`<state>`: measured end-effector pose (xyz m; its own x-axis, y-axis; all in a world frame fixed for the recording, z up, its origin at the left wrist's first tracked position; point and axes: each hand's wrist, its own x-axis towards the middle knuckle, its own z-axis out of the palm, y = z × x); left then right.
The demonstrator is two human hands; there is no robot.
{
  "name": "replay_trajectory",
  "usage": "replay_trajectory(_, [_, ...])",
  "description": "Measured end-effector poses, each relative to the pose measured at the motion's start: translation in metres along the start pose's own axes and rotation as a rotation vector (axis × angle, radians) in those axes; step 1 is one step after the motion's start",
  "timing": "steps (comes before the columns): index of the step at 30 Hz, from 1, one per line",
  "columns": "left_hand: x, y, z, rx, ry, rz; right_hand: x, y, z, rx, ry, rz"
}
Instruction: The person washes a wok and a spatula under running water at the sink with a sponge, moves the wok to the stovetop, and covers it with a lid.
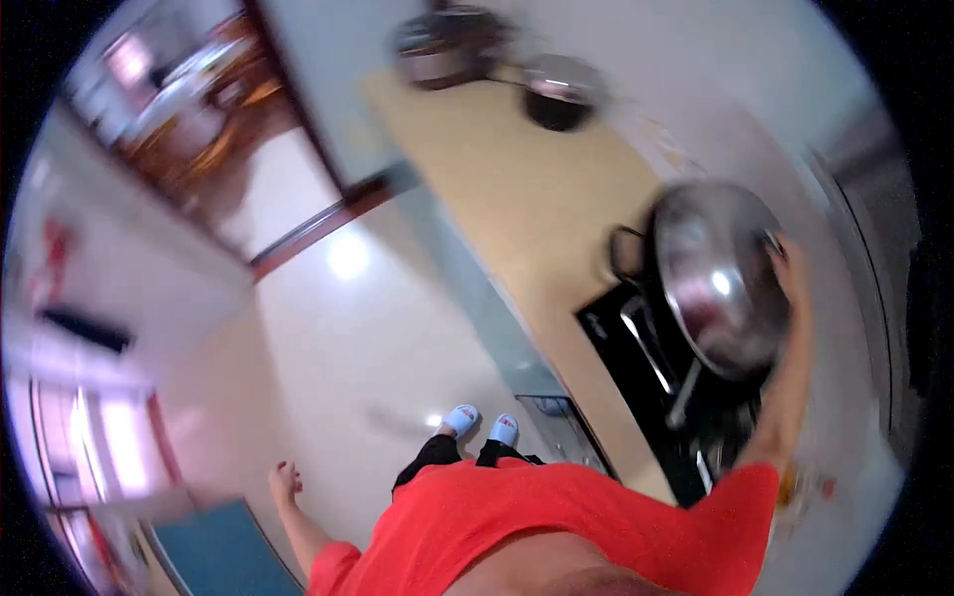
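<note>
A large shiny metal pot lid (711, 268) is tilted over a dark wok (648, 248) with a loop handle, on the black gas stove (636, 343). My right hand (785, 263) is closed around the dark knob at the top of the lid. Whether the lid rests fully on the wok's rim, I cannot tell. Low at my side, away from the counter, hangs my left hand (285, 479), its fingers loosely curled and apart with nothing in them.
Along the yellowish counter (507, 189) stand a round metal-and-dark cooker (447, 50) and a smaller dark pot with a glossy lid (559, 91). Pale floor tiles (368, 308) lead to a doorway at upper left. A teal panel (224, 551) is at lower left.
</note>
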<state>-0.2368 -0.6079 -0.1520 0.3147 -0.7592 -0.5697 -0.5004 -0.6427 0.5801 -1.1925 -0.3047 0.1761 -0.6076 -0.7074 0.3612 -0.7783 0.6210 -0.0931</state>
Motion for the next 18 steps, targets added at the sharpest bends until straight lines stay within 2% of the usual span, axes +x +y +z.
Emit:
replay_trajectory(1, [-0.018, -0.036, -0.008, -0.082, 0.030, -0.120, 0.000, -0.025, -0.011, 0.047, -0.055, 0.012])
replay_trajectory(2, [-0.031, -0.078, -0.010, -0.166, 0.020, -0.208, 0.004, -0.018, -0.009, 0.002, -0.109, 0.105])
replay_trajectory(3, [-0.047, -0.120, -0.015, -0.260, 0.009, -0.291, 0.014, 0.013, 0.004, -0.009, -0.136, 0.007])
replay_trajectory(4, [-0.071, -0.147, -0.012, -0.342, 0.062, -0.360, 0.012, -0.002, -0.002, -0.140, -0.165, 0.066])
replay_trajectory(6, [-0.108, -0.186, -0.004, -0.408, 0.110, -0.578, 0.044, 0.090, 0.024, -0.060, -0.268, -0.155])
replay_trajectory(8, [-0.130, -0.217, 0.001, -0.499, 0.100, -0.692, 0.064, 0.067, 0.020, 0.012, -0.167, -0.215])
replay_trajectory(10, [-0.133, -0.230, 0.002, -0.552, 0.143, -0.715, 0.073, -0.023, -0.010, 0.142, -0.154, -0.114])
replay_trajectory(12, [-0.131, -0.240, 0.006, -0.554, 0.220, -0.698, 0.064, -0.136, -0.042, 0.251, -0.169, -0.118])
replay_trajectory(15, [-0.098, -0.245, -0.020, -0.587, 0.252, -0.595, 0.020, -0.376, -0.107, 0.228, -0.193, -0.245])
replay_trajectory(18, [-0.042, -0.276, -0.046, -0.737, 0.332, -0.545, -0.024, -0.520, -0.117, 0.558, -0.229, -0.546])
